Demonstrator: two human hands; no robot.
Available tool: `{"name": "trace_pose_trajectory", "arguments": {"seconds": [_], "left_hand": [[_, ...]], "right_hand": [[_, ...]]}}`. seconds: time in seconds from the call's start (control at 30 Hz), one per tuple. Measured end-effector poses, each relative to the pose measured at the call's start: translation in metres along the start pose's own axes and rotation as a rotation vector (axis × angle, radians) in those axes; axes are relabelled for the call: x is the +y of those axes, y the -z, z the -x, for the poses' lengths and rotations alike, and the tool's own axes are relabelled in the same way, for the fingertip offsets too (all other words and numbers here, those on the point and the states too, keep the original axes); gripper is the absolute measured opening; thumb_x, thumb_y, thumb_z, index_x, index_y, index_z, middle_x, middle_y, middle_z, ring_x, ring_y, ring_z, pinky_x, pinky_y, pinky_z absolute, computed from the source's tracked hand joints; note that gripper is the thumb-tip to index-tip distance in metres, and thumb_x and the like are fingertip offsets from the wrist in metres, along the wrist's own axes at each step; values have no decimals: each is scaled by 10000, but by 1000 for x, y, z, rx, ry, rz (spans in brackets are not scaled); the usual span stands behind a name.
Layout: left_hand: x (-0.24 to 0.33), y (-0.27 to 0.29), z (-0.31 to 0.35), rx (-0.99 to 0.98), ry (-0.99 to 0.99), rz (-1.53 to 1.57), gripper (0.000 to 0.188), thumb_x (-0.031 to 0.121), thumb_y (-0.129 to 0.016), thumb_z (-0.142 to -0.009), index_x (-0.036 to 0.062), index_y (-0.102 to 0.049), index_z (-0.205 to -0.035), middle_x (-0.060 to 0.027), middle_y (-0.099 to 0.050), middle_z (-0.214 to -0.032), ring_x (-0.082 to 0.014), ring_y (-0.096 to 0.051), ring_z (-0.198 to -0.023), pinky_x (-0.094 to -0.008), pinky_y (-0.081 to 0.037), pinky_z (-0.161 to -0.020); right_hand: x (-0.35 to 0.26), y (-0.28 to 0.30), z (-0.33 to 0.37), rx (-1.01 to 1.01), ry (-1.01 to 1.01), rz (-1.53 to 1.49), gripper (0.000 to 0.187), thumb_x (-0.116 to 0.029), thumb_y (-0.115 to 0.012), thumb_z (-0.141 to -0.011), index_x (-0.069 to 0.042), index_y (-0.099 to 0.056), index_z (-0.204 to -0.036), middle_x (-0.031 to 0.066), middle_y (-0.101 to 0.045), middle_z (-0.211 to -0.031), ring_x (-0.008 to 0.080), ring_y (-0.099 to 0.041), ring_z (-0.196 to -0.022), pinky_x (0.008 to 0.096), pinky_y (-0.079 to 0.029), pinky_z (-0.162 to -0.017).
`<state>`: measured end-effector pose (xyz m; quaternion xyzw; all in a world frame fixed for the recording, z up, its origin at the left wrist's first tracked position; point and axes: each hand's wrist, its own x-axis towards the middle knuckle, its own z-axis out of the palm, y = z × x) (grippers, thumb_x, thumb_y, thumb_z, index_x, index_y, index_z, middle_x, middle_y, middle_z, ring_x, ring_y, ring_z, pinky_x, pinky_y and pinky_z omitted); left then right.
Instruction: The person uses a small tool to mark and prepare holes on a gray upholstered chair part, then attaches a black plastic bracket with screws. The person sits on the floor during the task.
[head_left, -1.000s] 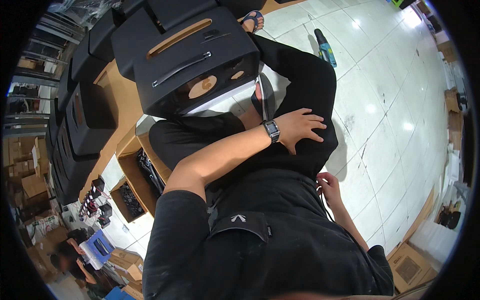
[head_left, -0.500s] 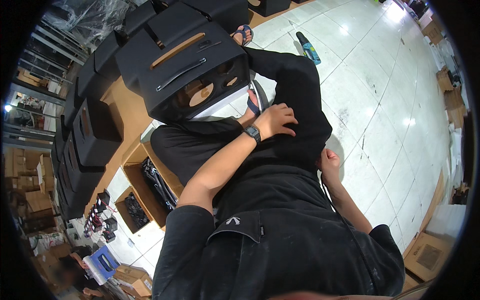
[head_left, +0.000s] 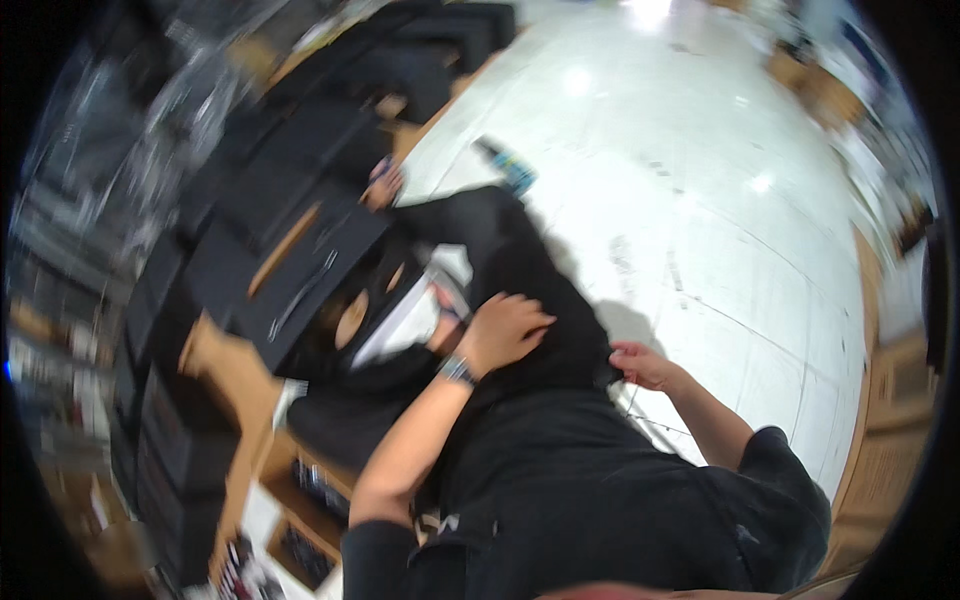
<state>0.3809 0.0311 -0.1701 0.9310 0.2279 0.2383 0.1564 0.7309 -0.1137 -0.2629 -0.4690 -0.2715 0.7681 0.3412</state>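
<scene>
My left hand, with a watch on its wrist, rests on the thigh of my black trousers. Its fingers lie loose and apart, holding nothing. At the side of my hip is my right hand, thumb and fingers pinched together against the dark cloth; what they grip is too blurred to name. Ahead and left, in front of my bent legs, lies a black box-shaped cabinet with a long slot, a strap-like handle and round openings in its near side.
More black cabinets stand on cardboard to the left. Cardboard boxes with black parts sit by my left knee. A teal and black power tool lies on the tiled floor ahead. Cartons line the right side.
My view has turned and blurred, so the cabinet and power tool appear lower and further left. My left hand stays on the thigh, my right hand at the hip.
</scene>
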Motion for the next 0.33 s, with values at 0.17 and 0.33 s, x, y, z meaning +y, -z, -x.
{"name": "trace_pose_trajectory", "arguments": {"seconds": [0.17,0.33], "left_hand": [[-21,44,-8,14,166,95,249,123,-794,-911,94,-831,-1155,-68,-705,-882,-286,-720,-860,-411,-573,-741],[-38,64,-5,2,284,197,304,104,-789,-942,102,-819,-1244,-62,-751,-999,-225,-775,-922,-371,-607,-794]], "right_hand": [[0,19,9,-92,-155,-16,612,-231,-735,-1082,-30,-507,-1613,104,-662,-1497,218,-640,-1372,416,-505,-1181],[-26,-48,-14,25,23,832,1035,-497,-923,-882,-86,-416,-1685,183,-523,-1649,326,-410,-1590,444,-300,-1322]]}}
